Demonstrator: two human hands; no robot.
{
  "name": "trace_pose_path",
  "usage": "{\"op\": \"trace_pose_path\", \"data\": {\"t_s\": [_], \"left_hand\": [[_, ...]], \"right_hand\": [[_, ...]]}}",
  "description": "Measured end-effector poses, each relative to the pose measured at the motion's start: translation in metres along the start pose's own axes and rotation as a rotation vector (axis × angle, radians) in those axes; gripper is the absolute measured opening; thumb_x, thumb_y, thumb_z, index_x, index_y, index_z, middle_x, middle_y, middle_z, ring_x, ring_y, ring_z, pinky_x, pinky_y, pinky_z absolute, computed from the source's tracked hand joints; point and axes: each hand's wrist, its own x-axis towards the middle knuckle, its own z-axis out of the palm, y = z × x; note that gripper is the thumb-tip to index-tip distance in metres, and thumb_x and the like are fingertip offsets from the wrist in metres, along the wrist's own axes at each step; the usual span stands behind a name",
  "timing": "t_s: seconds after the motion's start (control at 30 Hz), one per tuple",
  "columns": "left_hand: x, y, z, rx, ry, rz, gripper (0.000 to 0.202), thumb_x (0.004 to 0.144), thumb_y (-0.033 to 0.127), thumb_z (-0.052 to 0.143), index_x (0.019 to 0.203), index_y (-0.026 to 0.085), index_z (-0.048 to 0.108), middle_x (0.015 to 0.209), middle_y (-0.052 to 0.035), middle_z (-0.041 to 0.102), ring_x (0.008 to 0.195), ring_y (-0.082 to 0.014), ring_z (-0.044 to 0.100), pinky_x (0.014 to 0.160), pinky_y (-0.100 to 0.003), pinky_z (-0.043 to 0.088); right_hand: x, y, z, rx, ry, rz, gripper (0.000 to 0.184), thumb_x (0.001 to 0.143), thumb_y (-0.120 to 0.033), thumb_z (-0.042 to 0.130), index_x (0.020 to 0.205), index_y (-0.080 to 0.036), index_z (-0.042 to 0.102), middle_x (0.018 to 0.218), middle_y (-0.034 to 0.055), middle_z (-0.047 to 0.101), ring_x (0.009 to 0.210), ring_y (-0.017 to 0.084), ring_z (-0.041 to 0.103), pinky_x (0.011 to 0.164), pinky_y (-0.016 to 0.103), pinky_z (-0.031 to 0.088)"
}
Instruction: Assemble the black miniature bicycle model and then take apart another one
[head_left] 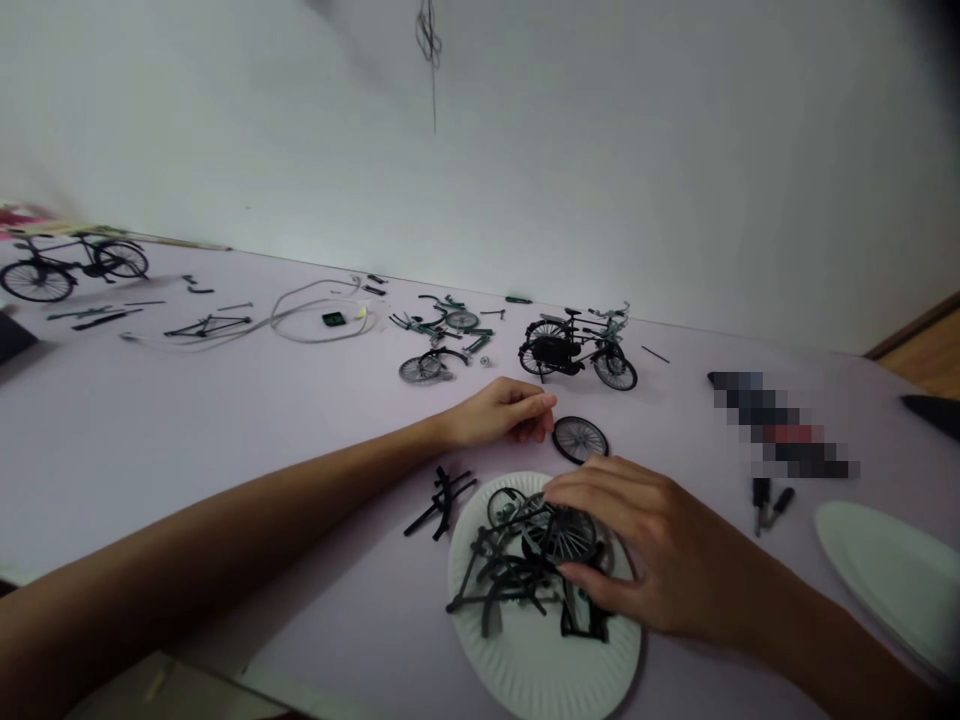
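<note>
My left hand (504, 413) rests on the table with its fingers curled in; whether anything is inside them is hidden. Just right of its fingertips lies a black spoked toy bicycle wheel (580, 440). Over the right side of a white paper plate (551, 680), my right hand (630, 530) has thumb and fingers apart around a small wheel (568, 533) among the heaped parts. I see no firm grip on it. Dark bicycle frame pieces (517, 580) fill the plate's upper half. Left of the plate are black curved mudguard-like parts (442, 503).
Behind my hands stands an assembled black model bicycle (574, 350), with loose green bicycle parts (450, 335) beside it. Another model bicycle (71, 265) is at far left, past a white cable (322, 310). Two small screwdrivers (766, 505) and a white dish (892, 565) lie right.
</note>
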Motion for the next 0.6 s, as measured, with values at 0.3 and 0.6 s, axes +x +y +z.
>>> {"op": "trace_pose_path", "data": {"t_s": [0.3,0.6], "left_hand": [[-0.028,0.048,-0.011,0.399,-0.135,0.062,0.022,0.092,0.032,0.059,0.083,0.013,0.067,0.074,-0.0033,0.065,0.064,-0.0113,0.053,0.061,-0.023,0.039],[-0.055,0.066,-0.01,0.651,-0.336,0.018,0.009,0.084,0.018,0.065,0.092,0.016,0.066,0.088,-0.004,0.064,0.083,-0.0168,0.056,0.074,-0.027,0.044]], "right_hand": [[0.002,0.008,0.009,-0.156,0.209,-0.141,0.024,0.084,-0.007,0.056,0.103,-0.017,0.065,0.094,0.0078,0.073,0.088,0.024,0.067,0.081,0.044,0.058],[-0.004,0.026,0.009,-0.09,0.319,-0.071,0.019,0.09,-0.009,0.056,0.107,-0.015,0.063,0.094,0.0077,0.07,0.089,0.021,0.063,0.08,0.039,0.057]]}}
